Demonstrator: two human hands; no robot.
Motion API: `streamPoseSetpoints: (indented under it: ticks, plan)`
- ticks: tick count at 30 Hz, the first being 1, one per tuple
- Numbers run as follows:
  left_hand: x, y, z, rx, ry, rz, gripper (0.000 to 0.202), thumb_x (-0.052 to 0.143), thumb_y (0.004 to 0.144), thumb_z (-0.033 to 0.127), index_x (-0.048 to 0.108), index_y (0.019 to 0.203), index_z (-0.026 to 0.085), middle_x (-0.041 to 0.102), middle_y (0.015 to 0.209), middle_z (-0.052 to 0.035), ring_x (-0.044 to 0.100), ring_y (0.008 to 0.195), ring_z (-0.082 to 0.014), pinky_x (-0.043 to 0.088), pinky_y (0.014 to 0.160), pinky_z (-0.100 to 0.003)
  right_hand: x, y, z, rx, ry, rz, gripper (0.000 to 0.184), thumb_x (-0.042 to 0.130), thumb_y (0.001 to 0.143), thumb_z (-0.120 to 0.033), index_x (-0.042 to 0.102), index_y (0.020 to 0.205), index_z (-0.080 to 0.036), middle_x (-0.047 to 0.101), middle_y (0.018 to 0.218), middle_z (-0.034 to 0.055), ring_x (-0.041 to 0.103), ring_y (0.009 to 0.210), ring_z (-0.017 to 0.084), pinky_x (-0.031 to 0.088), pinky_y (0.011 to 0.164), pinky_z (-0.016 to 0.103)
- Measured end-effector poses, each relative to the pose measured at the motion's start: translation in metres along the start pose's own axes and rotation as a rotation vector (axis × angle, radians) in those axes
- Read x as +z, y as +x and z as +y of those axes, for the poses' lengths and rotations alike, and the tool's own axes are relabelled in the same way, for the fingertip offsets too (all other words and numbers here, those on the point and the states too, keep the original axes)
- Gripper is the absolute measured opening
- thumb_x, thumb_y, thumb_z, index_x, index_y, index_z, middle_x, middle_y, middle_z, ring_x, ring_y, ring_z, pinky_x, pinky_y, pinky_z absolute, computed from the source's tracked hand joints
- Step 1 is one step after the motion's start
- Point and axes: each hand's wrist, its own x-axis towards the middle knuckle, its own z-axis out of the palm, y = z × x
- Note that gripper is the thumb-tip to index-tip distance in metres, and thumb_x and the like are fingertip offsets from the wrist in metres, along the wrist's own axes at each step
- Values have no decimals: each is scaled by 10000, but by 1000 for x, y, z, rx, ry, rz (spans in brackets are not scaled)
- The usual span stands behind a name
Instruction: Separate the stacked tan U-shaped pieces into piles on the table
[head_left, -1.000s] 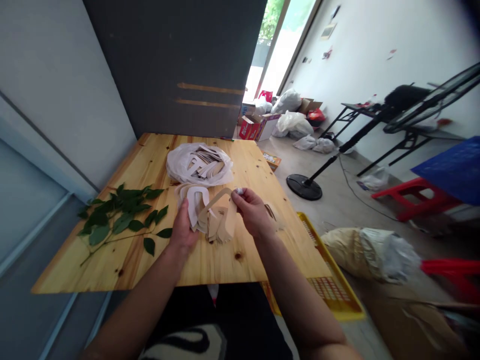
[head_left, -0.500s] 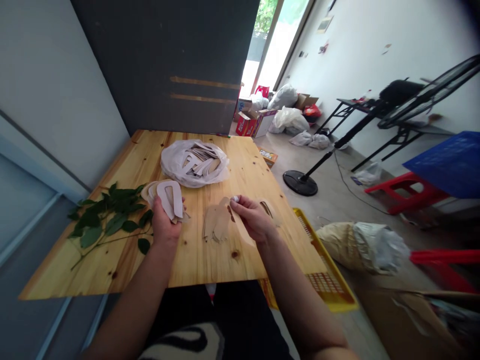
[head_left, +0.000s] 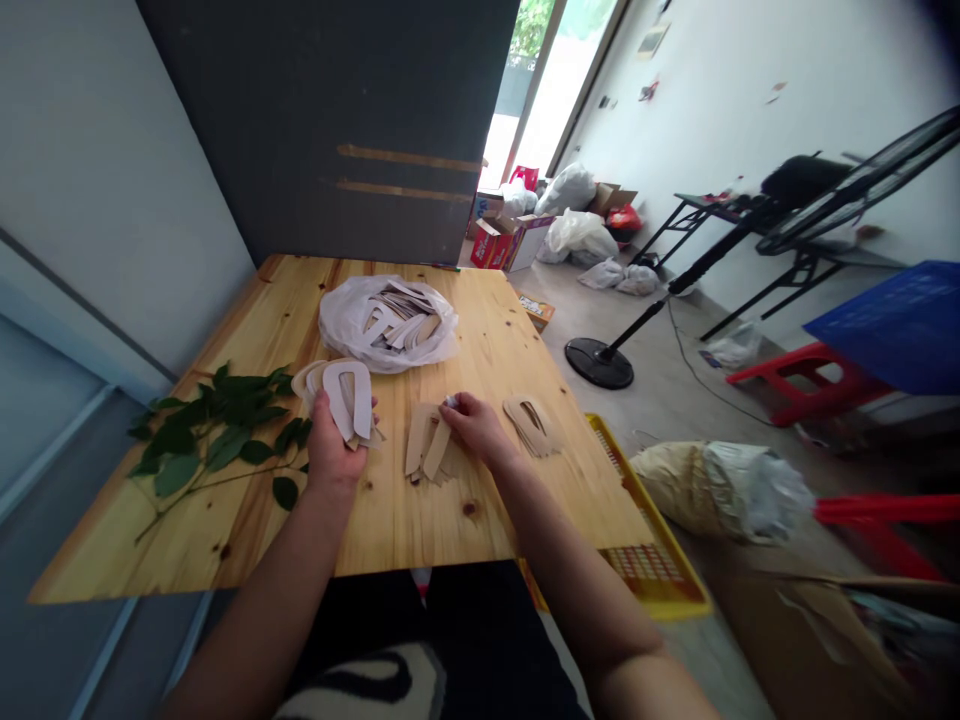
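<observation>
My left hand [head_left: 334, 452] is shut around a stack of pale U-shaped cutouts [head_left: 343, 398], with a white one on top. My right hand [head_left: 474, 425] rests on a pile of tan cutouts [head_left: 426, 445], pinching a small white wad [head_left: 451, 401] at its fingertips. A tan strip [head_left: 436, 450] runs down from those fingers. Another stack of tan U-shaped cutouts [head_left: 531, 425] lies to the right, apart from my hand. Behind them, a white plastic bag [head_left: 352, 335] holds more cutouts. A leafy green branch [head_left: 214, 435] lies left of my left hand on the pine table [head_left: 457, 515].
A yellow plastic crate [head_left: 649, 565] sits beyond the table's right edge, beside a bundled sack [head_left: 720, 490]. A fan's round base [head_left: 598, 362] stands on the floor. Red stools, a blue board, bags and cardboard boxes lie farther off.
My right hand has moved left and down onto the tan pile, and its cutout now lies lower. The right-hand stack shows more fully. My left hand still holds its stack.
</observation>
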Motion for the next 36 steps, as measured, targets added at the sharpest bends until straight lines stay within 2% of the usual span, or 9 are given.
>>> streamPoseSetpoints:
  ticks: [5,18,22,26,32,36]
  plan:
    - [-2,0,-3,-14,11,-19,356,466,1012,402,668,1207,184,760,857,-39,719,606,-190,518,480,-270,-1,0,-2,-106,-255,87,214,579,806,-410,528,702,-230,577,664,-36,537,671,162,368,628,274]
    - [-1,-2,-7,-46,56,-30,389,434,1027,410,685,1210,176,759,848,-41,713,595,-181,528,488,-267,-1,-4,-3,-135,-535,123,110,573,933,-289,616,851,-231,684,871,44,597,771,195,365,673,286]
    - [-1,-2,-8,-50,60,-29,385,455,1015,409,678,1228,179,762,870,-44,717,611,-184,533,501,-270,-1,-4,1,-148,-526,125,75,584,937,-240,650,913,-213,685,995,69,639,843,191,433,754,291]
    - [1,-4,-7,-60,66,-33,390,447,1019,414,679,1219,174,754,827,-44,717,600,-191,526,485,-269,-4,-5,2,-150,-494,112,152,571,953,-223,689,1049,-208,681,1114,86,669,844,171,472,802,291]
    - [2,-6,-6,-79,71,-53,378,427,1033,389,664,1229,169,763,839,-29,718,583,-176,525,465,-250,-3,-9,-3,-149,-585,50,187,551,984,-277,710,925,-198,691,1009,87,674,887,191,466,791,283]
    - [0,-6,-8,-88,75,-79,357,448,1033,378,650,1245,173,773,835,-31,724,584,-166,534,479,-231,-3,-10,-7,-161,-439,135,140,564,945,-221,686,1004,-186,692,1051,104,673,834,187,492,789,302]
